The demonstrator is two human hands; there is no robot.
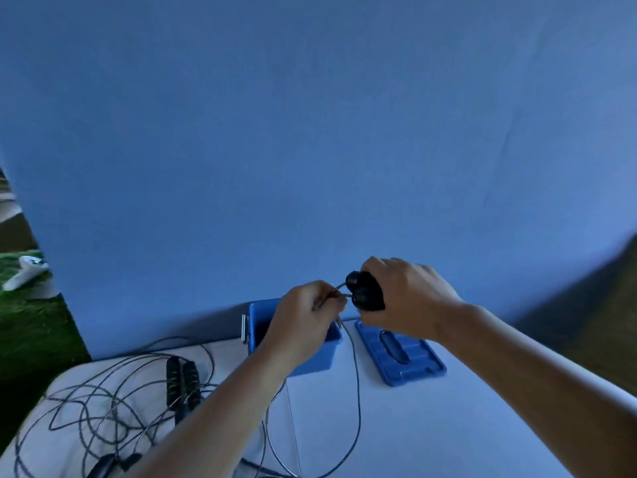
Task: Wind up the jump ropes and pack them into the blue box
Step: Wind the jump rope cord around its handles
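My right hand [406,298] grips two black jump-rope handles [364,291] side by side, held up above the table. Just to their left, my left hand [306,322] pinches the thin cord where it leaves the handles. From there the cord [358,401] hangs down in a long loop to the table's near edge. The open blue box [325,360] stands on the white table behind my left hand, partly hidden by it. Another rope's black handles with yellow-green bands [182,381] lie at the left among tangled cord [96,408].
The blue box lid [401,357] lies flat to the right of the box. A blue backdrop [310,132] rises behind the white table [431,426]. More black handles [107,465] sit at the bottom left edge. Green turf and a white object [26,272] are at far left.
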